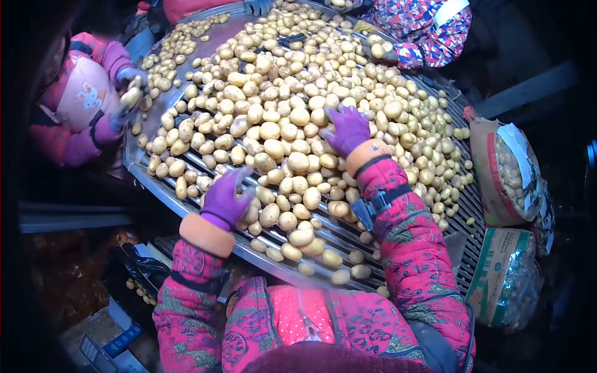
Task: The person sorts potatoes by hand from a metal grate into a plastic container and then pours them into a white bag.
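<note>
Many yellow potatoes [298, 161] are heaped on a slatted metal table [205, 166]. My left hand [227, 196], in a purple glove, is at the near left edge of the heap with its fingers apart, touching potatoes. Higher up in the middle of the heap, my right hand [348, 129], also purple-gloved, lies over potatoes with its fingers spread. Neither hand has a potato visibly lifted. Potatoes hide the tips of some fingers.
A co-worker [87, 93] at the left holds a potato in gloved hands. Another person's sleeve [429, 37] reaches in at the top right. Bags of potatoes [507, 171] stand at the right. A scale [99, 354] sits at the lower left.
</note>
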